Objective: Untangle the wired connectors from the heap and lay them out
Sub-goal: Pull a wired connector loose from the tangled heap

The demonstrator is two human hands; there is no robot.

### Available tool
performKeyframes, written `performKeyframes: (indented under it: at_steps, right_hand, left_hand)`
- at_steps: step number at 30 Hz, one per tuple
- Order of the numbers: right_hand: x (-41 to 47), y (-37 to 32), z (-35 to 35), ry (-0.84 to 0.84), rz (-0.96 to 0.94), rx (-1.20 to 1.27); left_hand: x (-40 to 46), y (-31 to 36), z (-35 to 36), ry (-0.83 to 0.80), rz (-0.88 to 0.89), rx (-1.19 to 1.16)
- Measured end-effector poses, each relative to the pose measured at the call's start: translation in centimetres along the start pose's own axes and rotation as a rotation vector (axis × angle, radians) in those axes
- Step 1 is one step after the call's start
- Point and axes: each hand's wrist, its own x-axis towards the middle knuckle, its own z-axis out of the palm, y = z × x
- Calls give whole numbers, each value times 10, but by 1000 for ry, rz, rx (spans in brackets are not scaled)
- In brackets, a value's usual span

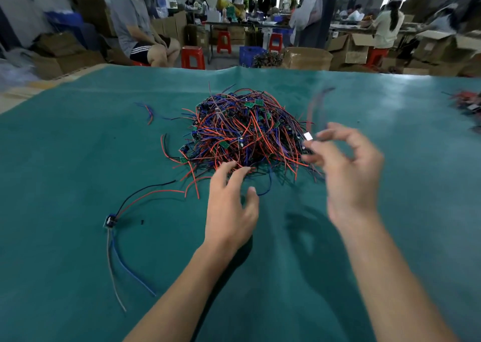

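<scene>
Heap sorting — one connector out, one in hand

Head view. Heap [244, 130] of red, blue and black wired connectors sits mid-cloth on teal table cover [78, 159]. Laid-out connector [110, 222] lies well apart to the left, wires fanned. Left hand [231, 208]: fingers spread and relaxed, tips at the heap's near edge, holding nothing. Right hand [348, 169]: blurred, raised beside the heap, fingertips pinching a small connector [308, 136] whose wires trail upward. Step judged: pulling a second piece free. Next move calls for lifting clear of snags — then placing it beside the first.
</scene>
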Motion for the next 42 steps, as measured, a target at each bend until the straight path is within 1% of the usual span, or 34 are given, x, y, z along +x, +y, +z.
performKeyframes:
  at_steps: [1,3,4,5,7,9,11,13,14,17,21,24,28,30,33,37,42]
  right_hand:
    - [-11,10,8,-93,71,59]
    - [-28,30,18,-258,185,84]
    - [-34,39,19,-325,221,62]
    - [-40,46,19,-385,248,27]
    - [-48,52,18,-462,289,-9]
    - [-49,53,18,-471,348,47]
    - [-42,54,18,-427,413,141]
    - [-36,57,16,-379,447,186]
    - [-34,58,16,-369,462,198]
    - [-35,60,18,-331,447,170]
    - [-28,65,13,-221,451,200]
    - [-27,67,13,-270,482,207]
    - [-26,62,10,-434,563,176]
    - [-24,59,9,-447,552,132]
    - [-23,59,9,-319,507,128]
    - [-17,59,6,-124,479,154]
    - [-4,56,-7,84,450,209]
  left_hand:
    - [-3,2,-5,10,-81,-239]
    - [-5,8,-15,-103,-368,-709]
    - [-4,10,-17,-161,-492,-862]
    - [-2,11,-19,-202,-586,-963]
    - [4,9,-19,-252,-702,-1075]
    - [11,8,-20,-343,-704,-1118]
    - [14,7,-21,-433,-692,-1159]
    - [14,6,-20,-477,-708,-1206]
    - [14,5,-18,-466,-727,-1207]
    - [14,3,-15,-354,-756,-1177]
    - [13,1,-16,-304,-670,-1120]
    - [14,2,-19,-298,-661,-1112]
    - [17,3,-23,-293,-690,-1111]
    - [17,3,-25,-312,-713,-1115]
    - [17,4,-25,-326,-716,-1172]
    - [16,6,-21,-328,-681,-1152]
    - [15,7,-20,-302,-697,-1140]
